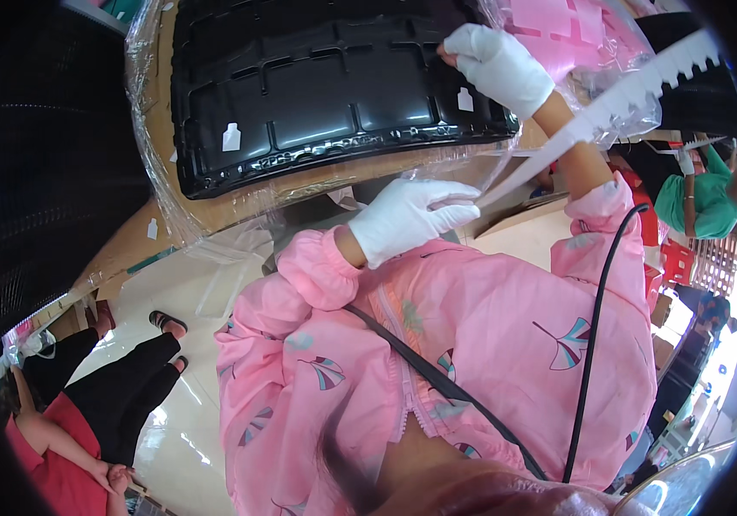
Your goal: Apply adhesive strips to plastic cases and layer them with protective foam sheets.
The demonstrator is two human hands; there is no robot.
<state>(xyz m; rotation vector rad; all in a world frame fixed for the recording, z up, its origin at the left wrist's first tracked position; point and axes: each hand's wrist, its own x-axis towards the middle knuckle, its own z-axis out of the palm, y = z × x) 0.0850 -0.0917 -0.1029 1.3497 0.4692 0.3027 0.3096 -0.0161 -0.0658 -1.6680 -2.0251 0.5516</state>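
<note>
My left hand (407, 217), in a white glove, is closed on the lower end of a long white strip (592, 120) with a notched edge. The strip slants up to the right, passing over my right forearm. My right hand (497, 69), also gloved, is above the right side of a black moulded plastic tray (317, 112). Its bare-looking fingertips are pinched together, and whatever they may hold is too small to make out. Two small white bottle-shaped pieces, one at the left (231, 138) and one at the right (465, 100), lie on the tray.
Clear plastic wrap (149, 138) surrounds the tray on a brown cardboard surface (127, 236). Pink wrapped material (570, 39) lies at the far right. A dark ribbed sheet (50, 163) is at the left. A person in red (67, 421) is lower left; another in green (699, 202) is right.
</note>
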